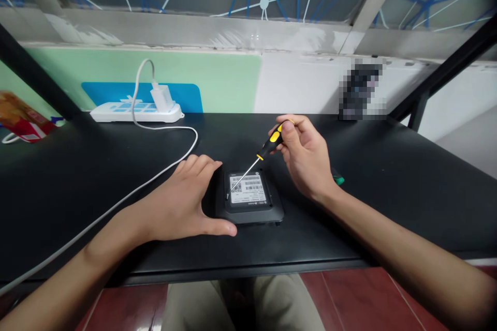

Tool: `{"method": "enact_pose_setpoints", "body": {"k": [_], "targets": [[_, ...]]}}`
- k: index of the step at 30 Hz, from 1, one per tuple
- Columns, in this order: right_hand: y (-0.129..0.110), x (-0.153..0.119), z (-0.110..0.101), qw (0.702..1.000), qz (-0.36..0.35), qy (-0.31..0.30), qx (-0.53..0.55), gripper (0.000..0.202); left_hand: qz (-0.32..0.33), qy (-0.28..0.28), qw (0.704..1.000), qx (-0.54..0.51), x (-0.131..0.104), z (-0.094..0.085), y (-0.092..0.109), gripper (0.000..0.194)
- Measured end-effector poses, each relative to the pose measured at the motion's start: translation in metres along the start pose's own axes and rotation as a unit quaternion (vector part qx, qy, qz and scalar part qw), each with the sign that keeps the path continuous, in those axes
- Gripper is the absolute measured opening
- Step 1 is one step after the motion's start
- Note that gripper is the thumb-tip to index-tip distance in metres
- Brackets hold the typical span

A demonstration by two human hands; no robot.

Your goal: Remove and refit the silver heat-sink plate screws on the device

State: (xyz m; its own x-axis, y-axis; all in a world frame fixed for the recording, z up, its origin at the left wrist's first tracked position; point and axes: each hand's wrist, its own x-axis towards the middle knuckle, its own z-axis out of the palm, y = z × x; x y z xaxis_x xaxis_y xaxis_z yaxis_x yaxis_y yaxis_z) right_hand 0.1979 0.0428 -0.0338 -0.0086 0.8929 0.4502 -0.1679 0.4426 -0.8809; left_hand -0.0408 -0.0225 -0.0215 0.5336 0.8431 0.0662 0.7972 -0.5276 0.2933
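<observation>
A flat black device (276, 212) lies on the black table, its face with a white printed label (248, 191) turned up. The label carries a QR code and barcodes. Around the device's left side, my left hand (182, 199) grips it, thumb at the near edge and fingertips by the far left corner. My right hand (305, 152) is closed on the black and yellow handle of a screwdriver (267, 146). The tool slants down to the left, and its tip meets the device's face near the left edge of the label. Whether it sits in a screw is too small to tell.
A white power strip (116, 112) with a plugged-in charger (163, 97) stands at the back left; its white cable (155, 178) curves across the table's left. A red package (27, 119) lies far left. Something green (338, 179) shows behind my right wrist. A blurred dark object (359, 90) leans against the wall.
</observation>
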Motion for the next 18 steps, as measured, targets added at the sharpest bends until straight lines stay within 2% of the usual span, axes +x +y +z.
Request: {"method": "enact_pose_setpoints", "body": {"k": [10, 18], "targets": [[-0.006, -0.005, 0.003, 1.0, -0.019, -0.012, -0.018, 0.03, -0.003, 0.001, 1.0, -0.006, 0.0, -0.001, 0.002, 0.099], [-0.012, -0.014, 0.006, 0.993, -0.096, -0.037, -0.049, 0.02, -0.001, -0.004, 1.0, -0.009, -0.001, 0.0, 0.001, 0.098]]}}
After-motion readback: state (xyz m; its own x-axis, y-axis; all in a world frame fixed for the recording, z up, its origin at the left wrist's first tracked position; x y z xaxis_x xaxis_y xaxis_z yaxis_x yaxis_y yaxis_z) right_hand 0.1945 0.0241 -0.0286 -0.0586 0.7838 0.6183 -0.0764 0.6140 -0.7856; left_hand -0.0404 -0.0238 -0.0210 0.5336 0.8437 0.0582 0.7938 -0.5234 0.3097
